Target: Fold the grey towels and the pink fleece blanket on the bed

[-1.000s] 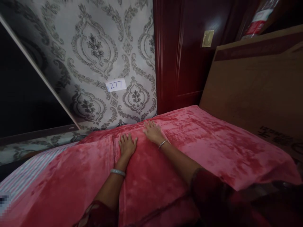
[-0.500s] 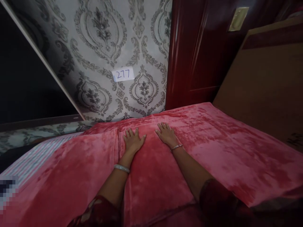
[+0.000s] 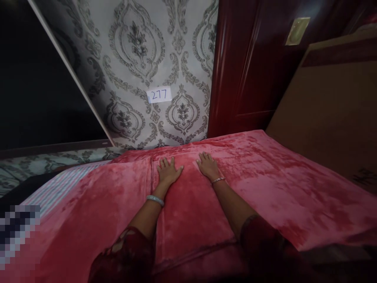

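A plush pink-red blanket (image 3: 265,188) is spread out before me, with part of it folded over in the middle and at the left. My left hand (image 3: 169,173) lies flat on the folded part, fingers spread, just right of a seam-like fold edge. Flat on the same blanket, a little to the right, rests my right hand (image 3: 207,165), also with its fingers apart. Neither hand grips the cloth. A pale bangle (image 3: 155,200) circles my left wrist, and a thin bracelet (image 3: 218,180) is on the right one.
Patterned wallpaper (image 3: 135,70) with a paper label reading 277 (image 3: 159,94) rises behind the blanket. A dark screen (image 3: 44,86) stands at the left above a striped cloth (image 3: 67,184). To the right are a dark red panel (image 3: 235,70) and a large cardboard box (image 3: 330,110).
The view has shifted slightly, so the wall and label appear further right. Both hands stay flat on the blanket in nearly the same place.
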A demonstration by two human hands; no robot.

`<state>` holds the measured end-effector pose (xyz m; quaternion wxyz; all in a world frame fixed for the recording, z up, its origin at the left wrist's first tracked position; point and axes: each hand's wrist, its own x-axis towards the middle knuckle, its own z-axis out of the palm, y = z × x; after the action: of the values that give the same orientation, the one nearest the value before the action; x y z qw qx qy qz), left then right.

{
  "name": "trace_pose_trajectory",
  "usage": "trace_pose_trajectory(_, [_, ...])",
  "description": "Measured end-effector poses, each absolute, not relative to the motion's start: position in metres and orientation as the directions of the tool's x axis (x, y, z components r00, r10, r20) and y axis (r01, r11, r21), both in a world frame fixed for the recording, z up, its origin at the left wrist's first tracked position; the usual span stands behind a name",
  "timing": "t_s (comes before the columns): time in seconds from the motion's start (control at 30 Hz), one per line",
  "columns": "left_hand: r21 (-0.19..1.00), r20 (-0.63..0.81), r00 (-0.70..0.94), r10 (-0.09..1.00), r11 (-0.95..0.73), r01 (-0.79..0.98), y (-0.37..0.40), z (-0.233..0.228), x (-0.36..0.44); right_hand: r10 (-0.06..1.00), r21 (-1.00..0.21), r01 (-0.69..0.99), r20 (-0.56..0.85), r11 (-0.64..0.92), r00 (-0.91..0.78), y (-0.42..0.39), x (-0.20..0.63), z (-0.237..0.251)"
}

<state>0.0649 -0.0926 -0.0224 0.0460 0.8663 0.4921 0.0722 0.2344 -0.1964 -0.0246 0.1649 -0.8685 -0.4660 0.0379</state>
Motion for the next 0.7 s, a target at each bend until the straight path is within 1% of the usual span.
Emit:
trace_pose_trajectory(0.1, [0.162, 0.016, 0.525, 0.851, -0.521, 0.838, -0.091, -0.006, 0.062, 0.824, -0.32, 0.784, 0.013, -0.532, 0.566, -0.203, 0.229, -0.007])
trace_pose_trajectory(0.17, [0.152, 0.023, 0.543, 0.839, -0.54, 0.828, -0.096, 0.007, 0.055, 0.852, -0.304, 0.816, 0.023, -0.492, 0.522, -0.211, 0.218, 0.005])
trace_pose_trajectory(0.27, [0.123, 0.084, 0.6, 0.796, -0.606, 0.786, -0.121, 0.016, 0.039, 0.935, -0.256, 0.917, 0.104, -0.305, 0.34, -0.227, 0.188, 0.011])
trace_pose_trajectory(0.33, [0.101, 0.079, 0.652, 0.754, -0.657, 0.747, -0.144, 0.009, 0.025, 0.967, -0.237, 0.955, 0.134, -0.181, 0.216, -0.238, 0.165, 0.005])
trace_pose_trajectory(0.43, [0.044, 0.045, 0.696, 0.716, -0.698, 0.715, -0.174, -0.014, 0.008, 0.979, -0.24, 0.965, 0.15, -0.102, 0.14, -0.25, 0.145, -0.014])
trace_pose_trajectory(0.53, [-0.025, 0.069, 0.71, 0.701, -0.71, 0.704, -0.187, -0.031, 0.0, 0.97, -0.235, 0.961, 0.155, -0.146, 0.185, -0.256, 0.15, -0.028])
trace_pose_trajectory(0.7, [-0.043, 0.099, 0.715, 0.692, -0.715, 0.698, -0.186, -0.034, 0.001, 0.921, -0.182, 0.917, 0.101, -0.354, 0.375, -0.269, 0.193, -0.032])
